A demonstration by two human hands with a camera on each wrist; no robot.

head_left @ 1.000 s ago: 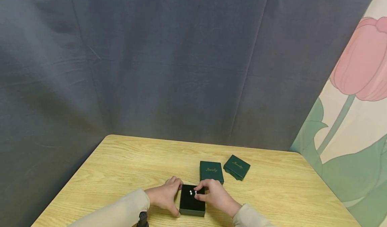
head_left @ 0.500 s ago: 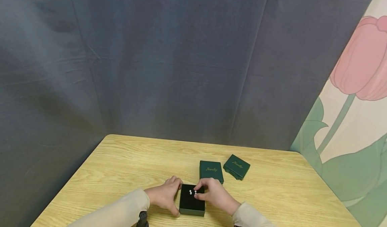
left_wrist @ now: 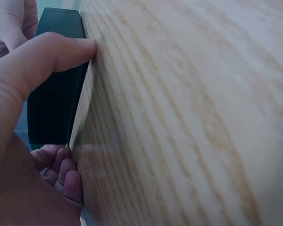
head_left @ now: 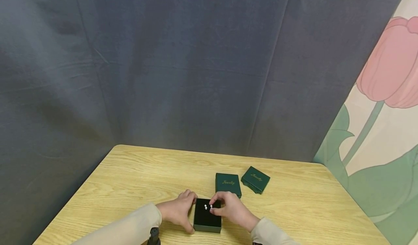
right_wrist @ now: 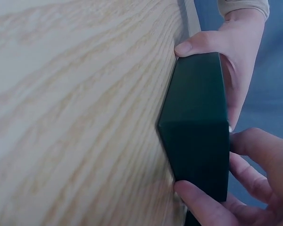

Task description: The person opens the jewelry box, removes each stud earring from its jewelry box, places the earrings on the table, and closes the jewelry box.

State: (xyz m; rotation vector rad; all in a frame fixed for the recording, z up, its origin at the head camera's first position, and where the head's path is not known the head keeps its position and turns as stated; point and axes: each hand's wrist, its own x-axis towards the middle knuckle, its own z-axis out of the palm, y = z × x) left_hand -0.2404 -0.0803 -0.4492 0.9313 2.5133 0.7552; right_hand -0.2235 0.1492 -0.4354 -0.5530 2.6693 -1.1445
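A dark green jewelry box (head_left: 207, 228) with a black pad (head_left: 205, 219) sits uncovered near the table's front. Two small pale earrings stand on the pad; the left earring (head_left: 205, 207) is free of fingers. My left hand (head_left: 177, 210) grips the box from its left side, thumb at the near corner and fingers at the far one. In the left wrist view that thumb lies across the box wall (left_wrist: 54, 113). Above the pad, the thumb and index finger of my right hand (head_left: 233, 212) pinch the right earring (head_left: 211, 206), partly hidden by the fingertips.
Directly behind the box lies a green lid (head_left: 228, 183) with gold lettering. Another green lettered piece (head_left: 256, 179) with a ragged lower edge lies turned at its right. A dark curtain (head_left: 196, 74) hangs behind the wooden table (head_left: 147, 169).
Both hands stay almost still at the box. The fingertips of my right hand shift very slightly around the right earring.
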